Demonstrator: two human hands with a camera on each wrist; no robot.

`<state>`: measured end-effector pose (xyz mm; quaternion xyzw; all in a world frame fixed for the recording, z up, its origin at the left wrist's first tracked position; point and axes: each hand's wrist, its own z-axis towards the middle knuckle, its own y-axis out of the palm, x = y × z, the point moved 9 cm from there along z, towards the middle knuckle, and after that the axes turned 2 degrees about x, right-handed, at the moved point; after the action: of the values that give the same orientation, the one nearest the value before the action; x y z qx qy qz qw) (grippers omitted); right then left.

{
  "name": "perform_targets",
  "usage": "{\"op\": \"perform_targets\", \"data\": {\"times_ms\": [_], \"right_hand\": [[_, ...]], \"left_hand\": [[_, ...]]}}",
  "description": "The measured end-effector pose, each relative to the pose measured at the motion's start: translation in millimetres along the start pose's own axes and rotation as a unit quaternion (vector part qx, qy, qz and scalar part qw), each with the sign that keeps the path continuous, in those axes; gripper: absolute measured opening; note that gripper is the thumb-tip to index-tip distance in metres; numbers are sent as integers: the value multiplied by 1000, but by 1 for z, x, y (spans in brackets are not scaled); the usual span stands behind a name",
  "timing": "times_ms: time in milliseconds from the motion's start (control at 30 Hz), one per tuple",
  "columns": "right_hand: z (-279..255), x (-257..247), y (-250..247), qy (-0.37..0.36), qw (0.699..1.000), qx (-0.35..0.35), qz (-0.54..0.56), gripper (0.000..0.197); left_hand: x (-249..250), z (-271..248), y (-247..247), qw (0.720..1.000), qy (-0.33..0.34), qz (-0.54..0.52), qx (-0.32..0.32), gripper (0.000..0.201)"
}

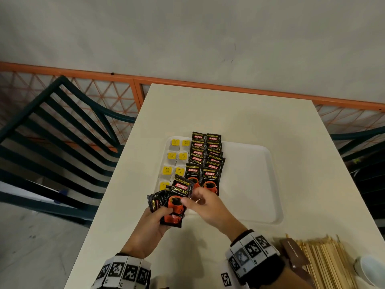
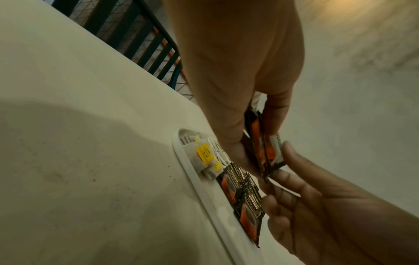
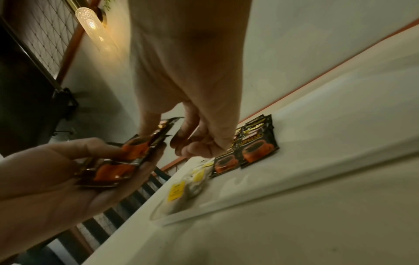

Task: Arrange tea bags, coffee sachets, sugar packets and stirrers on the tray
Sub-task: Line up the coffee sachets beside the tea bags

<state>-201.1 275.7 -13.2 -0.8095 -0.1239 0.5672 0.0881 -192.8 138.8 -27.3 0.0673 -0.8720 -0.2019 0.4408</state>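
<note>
your left hand (image 1: 153,224) grips a sachet fan (image 1: 173,203); your right hand (image 1: 205,205) pinches its top sachet at the tray's (image 1: 270,184) seven o'clock.

Pale wall (image 1: 187,34), orange lattice railing (image 1: 116,94), dark slatted chair (image 1: 52,130), cream table (image 1: 229,113).

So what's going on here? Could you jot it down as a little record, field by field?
left hand: grips a fan of coffee sachets
right hand: pinches the top sachet's edge
tray: white, on the table
tea bags: two columns at tray's left
laid sachets: two overlapping columns beside the tea bags
stirrers: piled off the tray, near right
</note>
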Motion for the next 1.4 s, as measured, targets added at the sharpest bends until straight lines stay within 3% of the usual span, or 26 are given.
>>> {"op": "perform_targets", "data": {"times_ms": [267,367,467,600,767,1033,1133,1233,1333,1400], "right_hand": [[5,8,5,26,998,-14,51,7],[13,18,-10,53,997,22,50,14],[22,24,-21,72,995,56,27,4],[32,31,-29,96,991,95,0,17],[40,32,-34,82,984,150,-49,26],[37,24,-35,43,977,179,-106,25],[30,8,-28,14,982,153,-106,16],[18,4,-4,21,997,47,-53,32],[3,9,16,20,999,-21,-28,15],[-2,14,17,20,1000,-16,-6,7]], "left_hand": [[-3,0,-10,1000,-9,-3,5,26],[-4,1,-22,999,-7,-4,41,26],[-1,2,-33,997,2,7,71,26],[4,0,-41,996,16,28,88,28],[8,-1,-39,995,30,52,84,24],[6,0,-32,997,30,31,67,24],[5,1,-29,997,29,27,65,24],[5,2,-26,998,37,19,57,30],[3,4,-20,998,40,16,39,45],[0,5,-16,999,30,18,35,38]]}}
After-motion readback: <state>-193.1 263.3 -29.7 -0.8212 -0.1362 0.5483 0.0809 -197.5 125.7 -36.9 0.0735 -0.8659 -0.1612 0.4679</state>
